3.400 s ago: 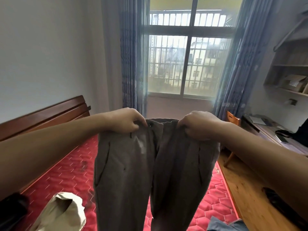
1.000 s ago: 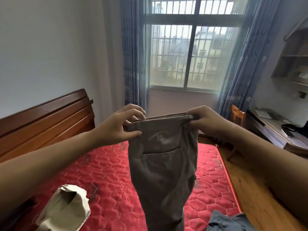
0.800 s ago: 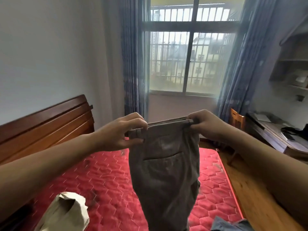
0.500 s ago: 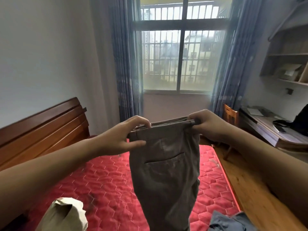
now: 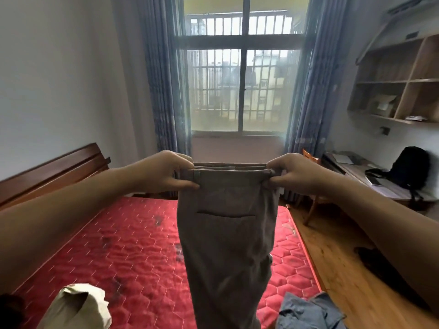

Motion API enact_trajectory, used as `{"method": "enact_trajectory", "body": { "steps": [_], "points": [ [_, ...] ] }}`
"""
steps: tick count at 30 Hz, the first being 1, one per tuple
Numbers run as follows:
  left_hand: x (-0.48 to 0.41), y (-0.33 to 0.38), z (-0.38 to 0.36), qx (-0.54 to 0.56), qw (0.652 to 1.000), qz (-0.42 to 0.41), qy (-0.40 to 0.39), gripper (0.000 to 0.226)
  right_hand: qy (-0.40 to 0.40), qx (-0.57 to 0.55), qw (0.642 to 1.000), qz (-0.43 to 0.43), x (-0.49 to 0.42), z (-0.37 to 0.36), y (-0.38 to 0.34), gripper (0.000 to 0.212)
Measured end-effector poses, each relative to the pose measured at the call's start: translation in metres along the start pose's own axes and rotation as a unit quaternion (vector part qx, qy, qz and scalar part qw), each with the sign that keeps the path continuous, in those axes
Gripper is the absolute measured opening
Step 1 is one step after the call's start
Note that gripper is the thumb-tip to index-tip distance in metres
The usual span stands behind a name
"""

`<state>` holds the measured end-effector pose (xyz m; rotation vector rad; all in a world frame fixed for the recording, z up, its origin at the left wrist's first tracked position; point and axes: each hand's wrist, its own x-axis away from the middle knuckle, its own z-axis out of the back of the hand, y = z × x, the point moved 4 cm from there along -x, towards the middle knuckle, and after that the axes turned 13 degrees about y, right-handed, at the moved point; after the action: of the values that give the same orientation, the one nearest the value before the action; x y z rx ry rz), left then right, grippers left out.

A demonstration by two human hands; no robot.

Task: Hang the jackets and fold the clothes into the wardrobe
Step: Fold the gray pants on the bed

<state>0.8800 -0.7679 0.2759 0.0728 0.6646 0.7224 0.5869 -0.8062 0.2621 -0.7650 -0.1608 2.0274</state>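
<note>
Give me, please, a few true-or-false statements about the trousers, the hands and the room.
1. The left hand and the right hand both pinch the waistband of the grey-brown trousers. True.
2. The trousers lie spread flat. False: they hang above the red mattress.
3. A back pocket of the trousers faces the camera. True.
4. The black backpack sits on the mattress. False: it stands on the desk at the right.

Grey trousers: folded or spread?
Folded once lengthwise: the grey trousers show doubled waistband edges between the left hand and right hand, one back pocket facing camera, legs hanging.
</note>
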Motion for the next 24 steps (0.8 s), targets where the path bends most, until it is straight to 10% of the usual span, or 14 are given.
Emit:
{"method": "enact_trajectory", "body": {
  "steps": [5,16,20,24],
  "points": [
    [-0.015,0.036,0.03,0.0,0.996,0.014,0.085,0.047,0.014,-0.132,0.991,-0.013,0.012,0.047,-0.018,0.012],
    [-0.009,0.087,0.08,-0.006,0.982,0.116,0.151,0.034,0.115,-0.241,0.963,0.045,0.032,0.09,-0.059,0.024],
    [-0.021,0.133,0.089,-0.05,0.975,0.089,0.195,0.079,0.16,-0.288,0.943,0.039,0.042,0.087,-0.078,0.045],
    [-0.058,0.177,0.041,-0.118,0.986,0.105,0.049,0.1,0.168,-0.311,0.934,0.041,0.055,0.083,-0.096,0.053]
  ]
}}
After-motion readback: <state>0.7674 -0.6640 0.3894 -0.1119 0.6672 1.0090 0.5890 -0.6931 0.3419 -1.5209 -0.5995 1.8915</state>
